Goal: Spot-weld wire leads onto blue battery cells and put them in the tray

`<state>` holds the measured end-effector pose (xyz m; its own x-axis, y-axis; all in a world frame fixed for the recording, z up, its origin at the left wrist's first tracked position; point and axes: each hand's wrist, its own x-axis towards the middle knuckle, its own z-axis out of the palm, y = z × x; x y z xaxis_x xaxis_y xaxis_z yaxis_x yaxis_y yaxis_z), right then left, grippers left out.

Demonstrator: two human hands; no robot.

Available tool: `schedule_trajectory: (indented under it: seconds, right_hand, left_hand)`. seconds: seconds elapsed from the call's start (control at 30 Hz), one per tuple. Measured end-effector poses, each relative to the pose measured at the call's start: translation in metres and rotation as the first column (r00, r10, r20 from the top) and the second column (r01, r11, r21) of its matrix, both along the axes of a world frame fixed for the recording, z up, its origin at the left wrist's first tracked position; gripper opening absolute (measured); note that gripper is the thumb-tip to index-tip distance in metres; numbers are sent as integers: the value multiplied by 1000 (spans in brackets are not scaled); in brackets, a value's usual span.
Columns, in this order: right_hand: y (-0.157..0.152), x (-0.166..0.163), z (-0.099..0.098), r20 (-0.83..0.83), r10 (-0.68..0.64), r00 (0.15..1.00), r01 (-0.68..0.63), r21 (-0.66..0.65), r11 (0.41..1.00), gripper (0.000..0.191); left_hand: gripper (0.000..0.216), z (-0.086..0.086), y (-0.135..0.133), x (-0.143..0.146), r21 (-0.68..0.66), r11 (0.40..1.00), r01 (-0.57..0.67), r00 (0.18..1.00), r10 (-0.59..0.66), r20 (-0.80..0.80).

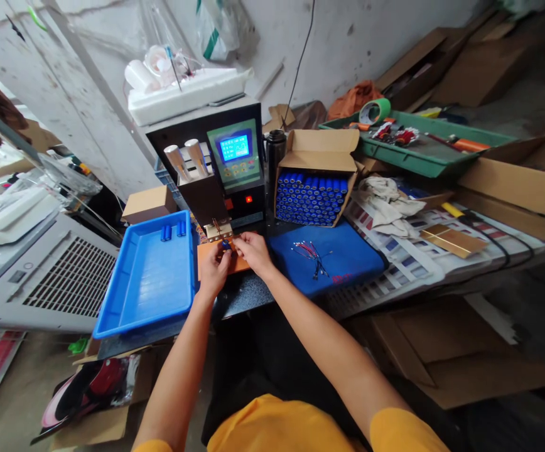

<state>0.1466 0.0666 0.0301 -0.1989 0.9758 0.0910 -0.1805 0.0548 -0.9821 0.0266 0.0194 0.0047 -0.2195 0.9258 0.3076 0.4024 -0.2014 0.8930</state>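
My left hand (215,267) and my right hand (252,250) meet over an orange board (239,263) under the tips of a spot welder (220,172). Together they pinch a small blue battery cell (226,245) beneath the welding head. The fingers of both hands are curled around it. Left of my hands lies a blue tray (147,282) with a few blue cells (172,230) at its far end. To the right, a bundle of thin wires (311,254) rests on a blue cloth pad (333,260).
An open cardboard box (317,147) packed with several blue cells stands right of the welder. A black flask (275,157) stands between them. A green tray (423,160) with tools and tape lies far right. Cardboard sheets, a rag and colour charts cover the right side.
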Motion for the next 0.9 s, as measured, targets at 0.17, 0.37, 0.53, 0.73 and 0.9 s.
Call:
schedule_trajectory:
  seconds: [0.17,0.37,0.53,0.73,0.9]
  right_hand:
    - [3,-7,-1,56,-47,997,46,22,999,20]
    - [3,-10,0,106,-78,991,74,43,996,19]
    - [-1,-11,2,173,-106,979,94,80,992,22]
    - [-3,-13,2,238,-145,960,126,94,988,22]
    - [-3,-12,3,253,-134,958,115,88,989,20]
  left_hand:
    - [32,-4,0,0,5,1000,-20,1000,20,-6]
    - [31,-5,1,1,-13,999,-33,999,33,20]
    - [31,-6,0,2,-9,999,-36,998,36,46]
    - [28,-10,0,0,-8,999,-50,999,50,9]
    - [30,-12,2,-1,-8,999,-52,999,52,-7]
